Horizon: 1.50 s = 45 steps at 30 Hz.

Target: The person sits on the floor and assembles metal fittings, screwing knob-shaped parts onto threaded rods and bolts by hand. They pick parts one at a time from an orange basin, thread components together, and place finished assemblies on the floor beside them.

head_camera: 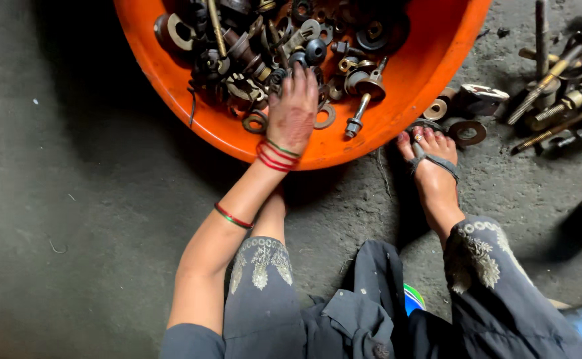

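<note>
My left hand [293, 112] reaches into a large orange plastic tub [407, 93], palm down, fingers spread on a pile of rusty metal parts [271, 46]: washers, nuts, bolts and rings. Nothing shows gripped in its fingers, and the fingertips rest among the pieces. Red and green bangles [277, 156] circle the wrist. A bolt with a wide round head [365, 100] lies just to the right of the hand, and a flat washer [326, 117] lies beside it. My right hand is out of the picture.
My sandalled foot [434, 169] stands against the tub's near right rim. Large washers [467, 131] lie on the concrete floor by the toes. Long threaded rods and bolts [560, 100] are heaped at the upper right. Bare grey floor [71, 199] stretches to the left.
</note>
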Motion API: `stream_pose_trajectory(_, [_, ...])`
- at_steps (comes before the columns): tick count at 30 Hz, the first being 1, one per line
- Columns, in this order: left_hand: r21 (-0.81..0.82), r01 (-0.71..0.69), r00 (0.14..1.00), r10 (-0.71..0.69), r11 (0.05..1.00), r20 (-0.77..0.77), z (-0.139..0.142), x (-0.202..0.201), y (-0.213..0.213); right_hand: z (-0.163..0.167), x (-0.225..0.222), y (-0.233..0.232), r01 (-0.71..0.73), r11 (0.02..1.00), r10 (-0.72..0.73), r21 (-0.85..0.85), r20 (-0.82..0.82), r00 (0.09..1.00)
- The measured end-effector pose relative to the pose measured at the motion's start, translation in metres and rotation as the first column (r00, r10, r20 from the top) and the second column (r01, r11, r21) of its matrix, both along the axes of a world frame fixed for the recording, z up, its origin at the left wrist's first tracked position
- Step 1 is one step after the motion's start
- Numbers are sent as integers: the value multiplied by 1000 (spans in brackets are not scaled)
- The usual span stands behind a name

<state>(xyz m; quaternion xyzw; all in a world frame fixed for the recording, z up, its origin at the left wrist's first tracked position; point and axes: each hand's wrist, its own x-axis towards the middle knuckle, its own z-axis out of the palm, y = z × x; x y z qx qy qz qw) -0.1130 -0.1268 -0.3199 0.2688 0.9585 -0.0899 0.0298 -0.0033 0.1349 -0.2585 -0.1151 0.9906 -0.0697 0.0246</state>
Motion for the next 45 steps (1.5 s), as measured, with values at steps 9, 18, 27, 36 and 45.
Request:
stream_pose_trajectory(9, [-505, 99, 995, -93, 858, 37, -15, -8, 5, -26, 15, 2, 30, 999, -30, -9, 14, 999])
stream_pose_trajectory(18, [537, -750, 477, -246, 387, 844, 115, 2, -15, 134, -55, 34, 311, 659, -36, -685, 385, 922])
stream_pose_trajectory(27, [151, -983, 184, -584, -105, 791, 142, 39, 27, 107, -38, -17, -69, 769, 97, -635, 9, 995])
stream_pose_trajectory(36, [683, -730, 657, -251, 20, 711, 129, 64, 40, 134, -45, -31, 177, 475, -40, -862, 179, 983])
stream_pose_trajectory(45, [-69, -910, 126, -432, -409, 893, 128, 40, 13, 131, -62, -8, 359, 486, -142, -797, 333, 932])
